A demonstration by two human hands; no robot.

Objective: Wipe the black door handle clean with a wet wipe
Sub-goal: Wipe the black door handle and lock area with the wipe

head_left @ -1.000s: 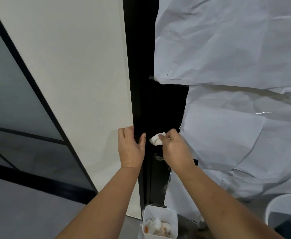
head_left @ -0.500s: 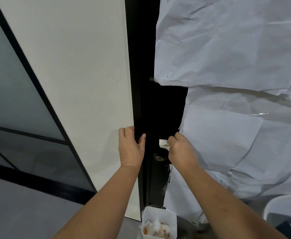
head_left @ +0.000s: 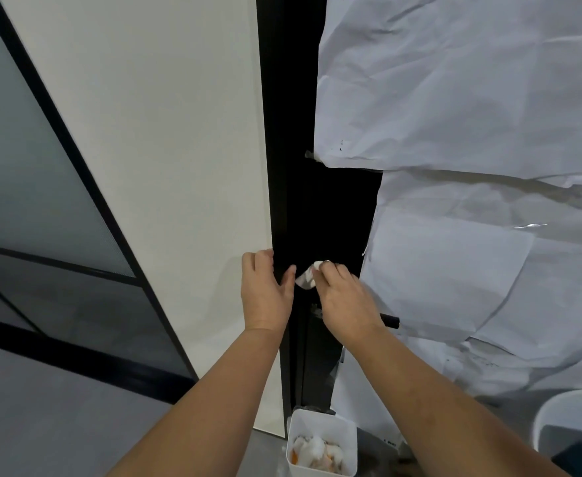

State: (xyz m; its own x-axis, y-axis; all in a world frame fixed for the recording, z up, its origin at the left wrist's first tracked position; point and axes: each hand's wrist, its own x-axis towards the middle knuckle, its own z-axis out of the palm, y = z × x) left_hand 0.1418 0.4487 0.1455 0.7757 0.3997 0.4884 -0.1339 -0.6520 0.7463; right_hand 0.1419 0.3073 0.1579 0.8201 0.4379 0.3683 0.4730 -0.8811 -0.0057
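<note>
Since half a second ago the right hand (head_left: pixel 346 297) has moved left and a little up, carrying the wet wipe (head_left: pixel 306 279) away from the edge of the white paper (head_left: pixel 455 98) and back toward the left hand (head_left: pixel 265 294); more of the wipe shows now, much as it did a second ago. The left hand has stayed where it was.

In the head view, the right hand pinches the crumpled white wipe between its curled fingertips and thumb and holds it against the black door frame (head_left: pixel 293 132), in the dark gap between the pale wall panel (head_left: pixel 165 132) and the paper-covered door. The wipe lies just beside the left thumb, nearly touching it. The left hand rests on the edge of the frame, its fingers hooked round the corner where panel meets black strip and its thumb stretched toward the wipe; it holds nothing loose.

The black door handle (head_left: pixel 390 320) is mostly hidden behind the right hand and wrist; only its dark rounded end pokes out to the right of the wrist, against the paper. The wipe sits above and left of that end, not on it.

Below, on the floor at the foot of the frame, stands a white bin (head_left: pixel 321 426) with crumpled white and orange scraps inside. A white curved object (head_left: pixel 572 414) shows at the lower right corner; what it is cannot be told.
</note>
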